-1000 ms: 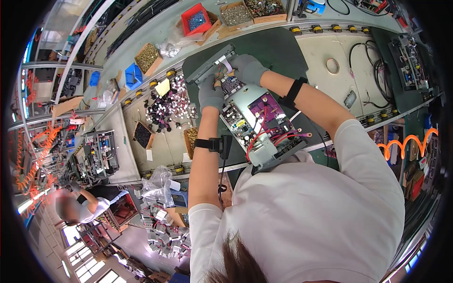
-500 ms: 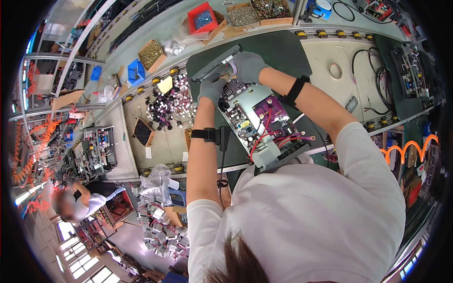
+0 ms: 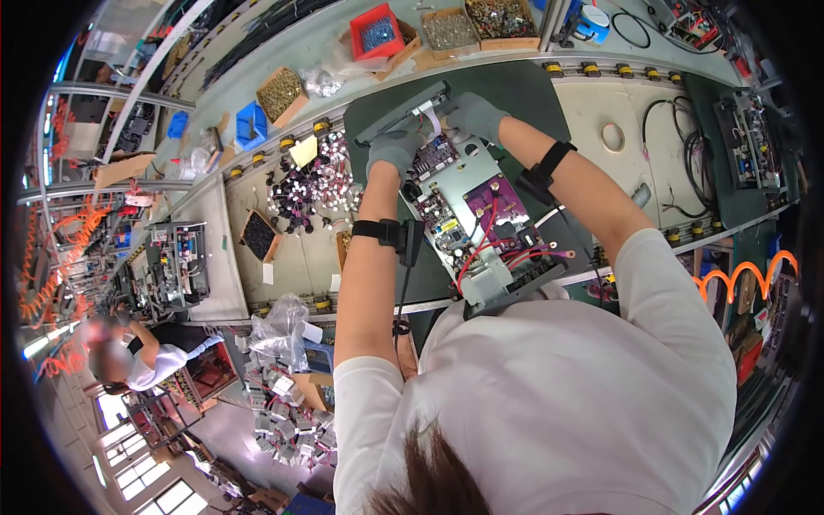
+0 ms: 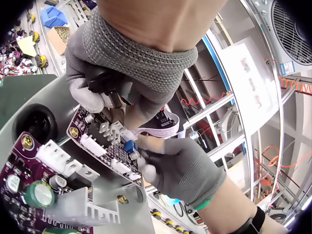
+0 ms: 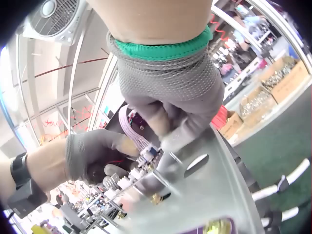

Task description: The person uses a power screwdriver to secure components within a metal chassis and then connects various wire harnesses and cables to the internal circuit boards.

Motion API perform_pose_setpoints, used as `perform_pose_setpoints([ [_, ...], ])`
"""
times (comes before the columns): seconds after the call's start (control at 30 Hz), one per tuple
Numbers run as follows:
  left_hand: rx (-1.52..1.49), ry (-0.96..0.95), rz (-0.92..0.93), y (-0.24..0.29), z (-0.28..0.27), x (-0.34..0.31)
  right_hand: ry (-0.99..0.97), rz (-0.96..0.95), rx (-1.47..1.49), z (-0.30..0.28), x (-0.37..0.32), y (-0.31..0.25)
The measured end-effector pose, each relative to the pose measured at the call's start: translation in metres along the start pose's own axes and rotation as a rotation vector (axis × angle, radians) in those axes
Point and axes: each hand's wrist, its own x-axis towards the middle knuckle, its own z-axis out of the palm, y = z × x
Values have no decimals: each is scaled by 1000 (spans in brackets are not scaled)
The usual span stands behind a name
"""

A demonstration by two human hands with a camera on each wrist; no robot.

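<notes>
An electronics chassis (image 3: 448,182) with purple circuit boards lies in front of me, its dark front panel (image 3: 403,113) standing at the far end. A ribbon cable (image 3: 432,118) runs from the panel to a small purple board (image 4: 97,155). My gloved left hand (image 3: 393,150) is over that board's left side, its fingers curled round a dark connector with thin wires (image 4: 111,97), partly hidden by the glove. Opposite it, my gloved right hand (image 3: 476,116) has its fingers at the board's corner, beside the cable's end and a blue connector (image 4: 130,146).
Bundles of small white-plugged cables (image 3: 313,184) lie left of the chassis. A red bin (image 3: 376,33), blue bin (image 3: 251,126) and cardboard boxes of small parts (image 3: 281,94) line the back. Black cable coils (image 3: 687,142) lie to the right. Another person (image 3: 142,352) works at far left.
My right hand has shifted right off the ribbon cable, which shows more now. My left hand stays by the small board, turned slightly. The view has shifted a little.
</notes>
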Motion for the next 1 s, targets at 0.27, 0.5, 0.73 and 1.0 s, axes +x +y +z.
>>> perform_pose_setpoints([
  [0.27,-156,-185,-243,7,-5,-3,38,197,-394,17,-17,-30],
  [0.5,-26,-100,-165,-2,6,6,102,130,-553,21,6,-8],
  [0.73,-173,-88,-6,-11,2,-25,207,-50,-437,12,-11,23],
  [1.0,-481,22,132,-37,-5,-126,254,-336,-519,5,-185,18],
])
